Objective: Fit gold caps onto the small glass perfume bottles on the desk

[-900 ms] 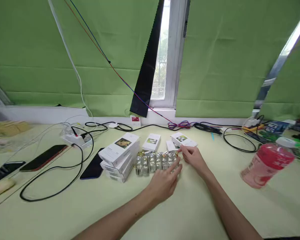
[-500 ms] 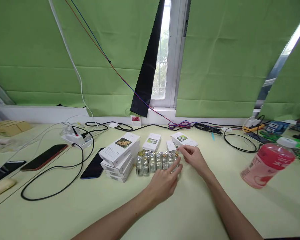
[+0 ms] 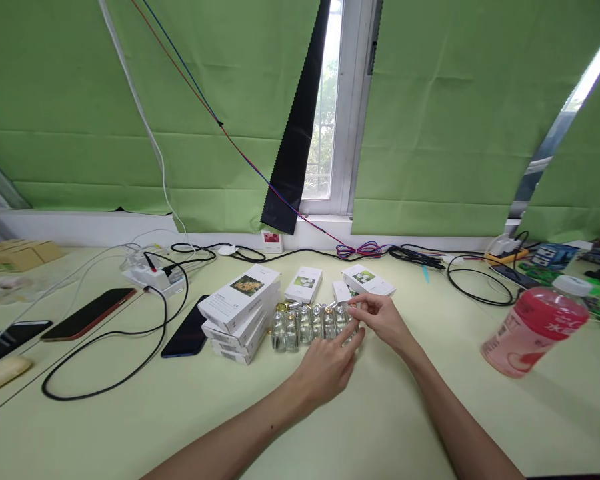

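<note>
Several small clear glass bottles stand in a tight row on the table, with gold and silver tops. My left hand lies at the row's right end, its fingers stretched out and spread against the front of the last bottles. From the right, my right hand reaches over with thumb and forefinger pinched at the top of the rightmost bottle, which the fingers largely cover. Beside the row on the left is a stack of white boxes with a flower picture. Behind it lie a white box and another white box.
A pink drink bottle stands at the right. To the left are a dark phone, a red-edged phone and a power strip with looping black cable. More cables run along the back edge.
My right hand has shifted slightly left, its thumb and forefinger now over the rightmost bottle's top. My left hand and the boxes stay where they were.
</note>
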A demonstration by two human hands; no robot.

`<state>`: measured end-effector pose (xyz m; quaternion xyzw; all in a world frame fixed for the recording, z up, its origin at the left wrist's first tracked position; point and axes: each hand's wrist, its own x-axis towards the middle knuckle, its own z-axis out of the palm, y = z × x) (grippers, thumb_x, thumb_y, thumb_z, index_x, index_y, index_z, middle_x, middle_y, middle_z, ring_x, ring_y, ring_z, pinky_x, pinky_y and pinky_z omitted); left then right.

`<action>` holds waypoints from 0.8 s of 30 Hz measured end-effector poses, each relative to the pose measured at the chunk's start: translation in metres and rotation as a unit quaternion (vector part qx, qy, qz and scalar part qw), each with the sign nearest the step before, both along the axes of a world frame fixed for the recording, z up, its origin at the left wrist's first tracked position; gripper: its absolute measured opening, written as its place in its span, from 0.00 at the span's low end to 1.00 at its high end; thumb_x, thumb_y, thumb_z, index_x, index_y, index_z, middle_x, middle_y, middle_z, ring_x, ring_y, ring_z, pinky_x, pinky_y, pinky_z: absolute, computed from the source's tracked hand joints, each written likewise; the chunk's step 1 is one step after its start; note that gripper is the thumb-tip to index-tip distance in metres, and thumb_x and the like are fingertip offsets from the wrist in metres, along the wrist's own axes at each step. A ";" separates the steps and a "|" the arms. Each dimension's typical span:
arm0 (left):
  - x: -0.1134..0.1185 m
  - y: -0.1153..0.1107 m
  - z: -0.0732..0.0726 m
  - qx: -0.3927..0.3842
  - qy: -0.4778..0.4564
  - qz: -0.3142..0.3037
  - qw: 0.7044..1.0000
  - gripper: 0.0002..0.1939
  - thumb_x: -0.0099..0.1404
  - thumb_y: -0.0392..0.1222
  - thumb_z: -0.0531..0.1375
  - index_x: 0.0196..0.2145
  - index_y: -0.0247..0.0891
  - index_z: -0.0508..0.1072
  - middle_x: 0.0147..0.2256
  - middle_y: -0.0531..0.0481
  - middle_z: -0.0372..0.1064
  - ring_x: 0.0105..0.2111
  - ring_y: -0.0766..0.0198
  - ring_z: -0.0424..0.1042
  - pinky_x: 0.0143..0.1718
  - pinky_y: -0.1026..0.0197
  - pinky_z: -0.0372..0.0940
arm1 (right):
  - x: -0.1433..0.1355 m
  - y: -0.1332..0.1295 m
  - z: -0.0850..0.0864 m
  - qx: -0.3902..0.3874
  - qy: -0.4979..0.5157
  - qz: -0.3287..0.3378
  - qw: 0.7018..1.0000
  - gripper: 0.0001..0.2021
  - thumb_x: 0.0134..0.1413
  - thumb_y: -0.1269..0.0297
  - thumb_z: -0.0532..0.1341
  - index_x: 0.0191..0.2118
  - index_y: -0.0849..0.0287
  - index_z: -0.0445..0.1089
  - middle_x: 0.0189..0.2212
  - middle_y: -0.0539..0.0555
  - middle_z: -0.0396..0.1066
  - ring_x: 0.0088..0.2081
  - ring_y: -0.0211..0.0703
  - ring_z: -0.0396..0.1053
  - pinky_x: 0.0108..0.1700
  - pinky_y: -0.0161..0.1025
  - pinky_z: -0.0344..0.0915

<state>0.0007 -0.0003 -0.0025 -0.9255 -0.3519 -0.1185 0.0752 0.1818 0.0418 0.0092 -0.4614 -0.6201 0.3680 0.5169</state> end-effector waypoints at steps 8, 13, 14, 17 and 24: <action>0.000 0.001 -0.002 -0.009 -0.002 0.004 1.000 0.26 0.70 0.39 0.47 0.64 0.43 0.55 0.65 0.40 0.55 0.34 0.59 0.76 0.29 0.58 0.68 | -0.002 0.004 -0.006 -0.016 0.023 -0.006 1.000 0.19 0.43 0.49 0.71 0.31 0.61 0.71 0.17 0.42 0.53 0.21 0.32 0.49 0.24 0.34 0.46; 0.000 0.001 0.000 -0.010 0.003 0.003 1.000 0.26 0.69 0.38 0.47 0.64 0.42 0.55 0.65 0.41 0.54 0.36 0.58 0.76 0.29 0.58 0.68 | -0.004 0.004 -0.006 -0.022 0.030 -0.021 0.999 0.20 0.41 0.49 0.72 0.31 0.60 0.70 0.16 0.41 0.53 0.21 0.33 0.50 0.24 0.34 0.49; 0.000 0.001 0.001 -0.010 0.003 0.002 1.000 0.26 0.69 0.38 0.47 0.65 0.41 0.55 0.65 0.41 0.54 0.36 0.58 0.76 0.29 0.58 0.68 | -0.004 0.003 -0.005 -0.020 0.028 -0.018 0.999 0.20 0.41 0.49 0.72 0.32 0.60 0.71 0.16 0.41 0.53 0.21 0.33 0.50 0.24 0.34 0.49; 0.000 0.001 0.002 -0.013 -0.001 0.003 1.000 0.26 0.69 0.38 0.47 0.65 0.42 0.54 0.65 0.40 0.55 0.35 0.58 0.76 0.28 0.59 0.68 | -0.001 0.000 -0.001 -0.020 0.021 0.010 1.000 0.23 0.40 0.50 0.73 0.40 0.60 0.74 0.16 0.40 0.53 0.21 0.33 0.52 0.25 0.34 0.53; 0.000 0.000 0.002 -0.015 -0.004 0.005 1.000 0.26 0.69 0.38 0.47 0.64 0.42 0.56 0.65 0.41 0.54 0.35 0.58 0.76 0.29 0.58 0.68 | 0.002 -0.003 0.004 -0.043 0.012 0.026 0.999 0.22 0.44 0.47 0.69 0.38 0.62 0.76 0.18 0.43 0.56 0.22 0.33 0.53 0.23 0.34 0.53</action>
